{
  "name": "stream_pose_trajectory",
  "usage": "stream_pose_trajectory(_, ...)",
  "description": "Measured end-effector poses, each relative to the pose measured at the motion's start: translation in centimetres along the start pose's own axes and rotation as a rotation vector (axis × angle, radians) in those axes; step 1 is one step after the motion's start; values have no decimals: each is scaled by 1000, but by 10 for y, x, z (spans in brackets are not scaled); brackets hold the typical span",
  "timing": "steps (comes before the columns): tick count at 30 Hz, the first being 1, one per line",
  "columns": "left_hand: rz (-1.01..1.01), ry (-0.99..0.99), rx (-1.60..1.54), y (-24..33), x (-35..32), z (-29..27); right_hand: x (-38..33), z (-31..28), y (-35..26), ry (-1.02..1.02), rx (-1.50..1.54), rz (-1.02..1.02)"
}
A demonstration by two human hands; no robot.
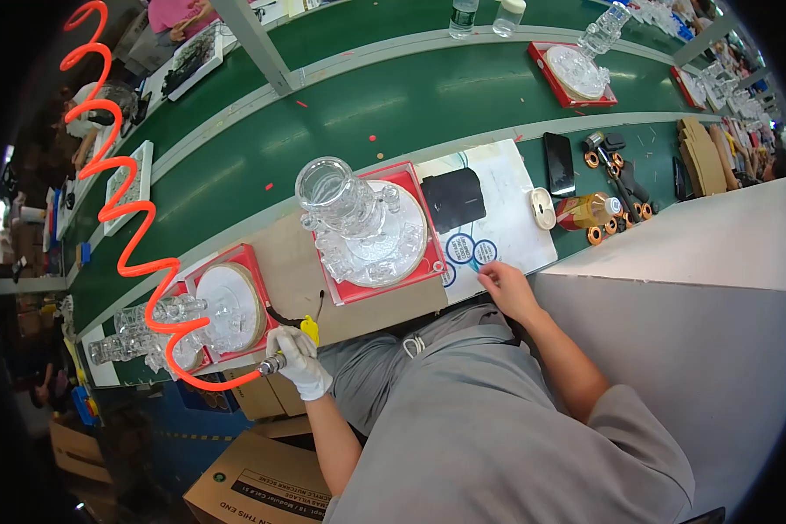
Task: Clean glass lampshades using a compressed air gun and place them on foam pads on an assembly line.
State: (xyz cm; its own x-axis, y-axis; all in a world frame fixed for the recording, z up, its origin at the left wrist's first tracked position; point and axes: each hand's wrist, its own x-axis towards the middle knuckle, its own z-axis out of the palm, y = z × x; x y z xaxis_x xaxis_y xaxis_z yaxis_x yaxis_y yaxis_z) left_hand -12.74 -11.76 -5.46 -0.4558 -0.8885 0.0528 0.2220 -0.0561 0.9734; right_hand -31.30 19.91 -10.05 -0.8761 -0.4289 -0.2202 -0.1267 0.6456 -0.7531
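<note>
My left hand [299, 362], in a white glove, is closed around an air blow gun [310, 328] with a yellow trigger and a thin dark nozzle. An orange coiled hose [140, 210] runs into the gun's metal fitting. My bare right hand [508, 290] has its fingers pinched together at the edge of some round blue-rimmed labels [485, 252]; whether a label is between the fingertips is too small to tell. In front of me a clear acrylic model [341, 210] with a tall round top rests on a white round base in a red tray [419, 188].
Left of me, more clear models [227, 310] lie in red trays. On the right are a phone [559, 164], a drink bottle [585, 211], a white oval case [542, 209] and several copper-ringed parts [611, 166]. Cardboard boxes [253, 476] stand below, and a grey panel [655, 349] rises at right.
</note>
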Motion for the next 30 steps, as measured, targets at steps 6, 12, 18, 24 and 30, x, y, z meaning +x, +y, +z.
stream_pose_trajectory(6, -15, 20, 5, 0, -2, -1, 58, 32, -28, -392, -233, 50)
stream_pose_trajectory(12, -5, 50, 12, -2, -5, -8, 68, 35, -32, -450, -539, -98)
stream_pose_trajectory(18, -13, 56, -5, -3, -3, -14, 65, 36, -43, -383, -709, -148)
stream_pose_trajectory(24, -30, 34, -1, -1, -2, -13, 63, 30, -37, -358, -524, -104)
stream_pose_trajectory(30, -43, 63, -11, 1, -3, -13, 52, 15, -5, -312, -298, -4)
